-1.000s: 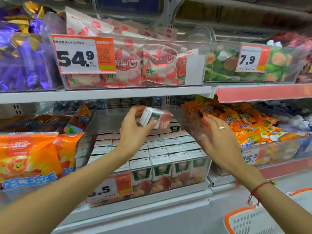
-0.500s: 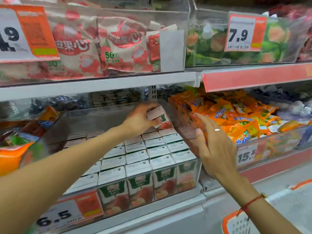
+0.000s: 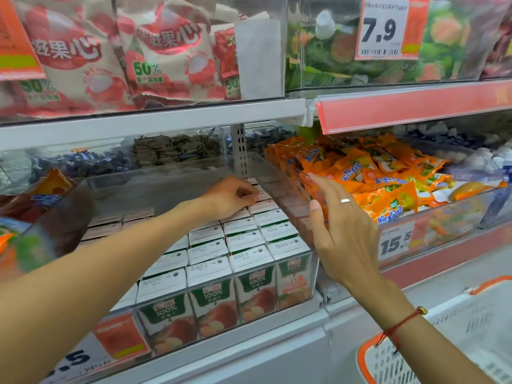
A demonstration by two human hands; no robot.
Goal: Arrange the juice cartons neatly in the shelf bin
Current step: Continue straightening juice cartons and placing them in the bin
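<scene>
- Compared with half a second ago, the left hand point(image 3: 231, 196) has gone down from above the rows to the back of the clear shelf bin point(image 3: 310, 268), and the juice carton point(image 3: 256, 195) it carried, then tilted in the air, now sits low among the rear cartons; the view has also closed in on the shelf.
- The left hand's fingers are curled, pinching that carton at its top edge (only a sliver of the pale top shows past the fingertips).
- The right hand point(image 3: 342, 231) is opened out with straight fingers, held at the bin's right wall in the centre right of the frame; a ring shows on one finger. Whether the palm actually touches the wall cannot be told.
- The juice cartons point(image 3: 221, 261) stand upright in tight rows filling the bin at centre frame, white tops up, green "100%" fronts with red fruit facing out through the front panel.
- To the right lies a bin of orange snack packets point(image 3: 368, 173); a white basket with orange rim point(image 3: 454, 342) sits at lower right.
</scene>
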